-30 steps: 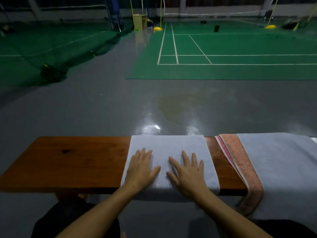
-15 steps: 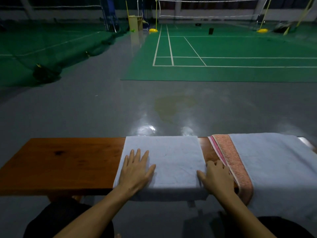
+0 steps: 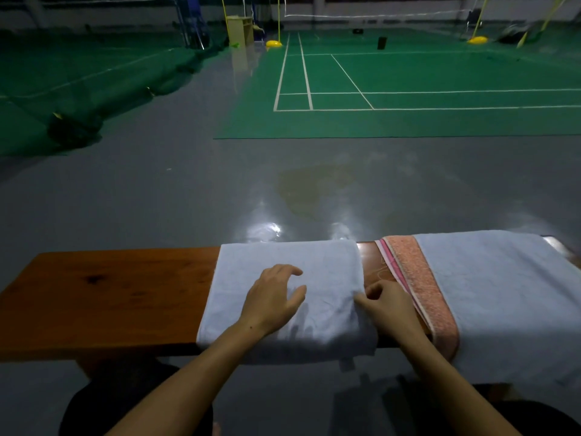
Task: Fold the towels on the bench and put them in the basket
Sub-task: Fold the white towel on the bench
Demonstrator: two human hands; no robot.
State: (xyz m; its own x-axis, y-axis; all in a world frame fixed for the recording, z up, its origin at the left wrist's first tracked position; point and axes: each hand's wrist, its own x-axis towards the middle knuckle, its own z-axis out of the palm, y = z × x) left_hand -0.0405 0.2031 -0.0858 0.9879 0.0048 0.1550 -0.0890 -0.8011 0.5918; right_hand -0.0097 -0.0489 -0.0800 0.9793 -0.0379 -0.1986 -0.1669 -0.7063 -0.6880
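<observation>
On glossy wooden bench [image 3: 103, 297]: left hand [image 3: 270, 302] loosely spread over soft rectangular towel [image 3: 317, 265]; right hand [image 3: 388, 306] fingers pinching edge.

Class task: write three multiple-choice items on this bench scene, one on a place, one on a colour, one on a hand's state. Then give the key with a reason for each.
1. Where does the folded towel lie on the bench?
A. at its left end
B. near the middle, left of the pink towel
C. on the floor

2. What colour is the court?
A. green
B. red
C. blue

3. What is the right hand doing?
A. lying flat
B. hanging idle
C. pinching the folded towel's right edge

Key: B, bare wood shows to its left; A, green with white lines; C, its fingers curl at that edge, while the left hand hovers or rests over the towel.
</observation>
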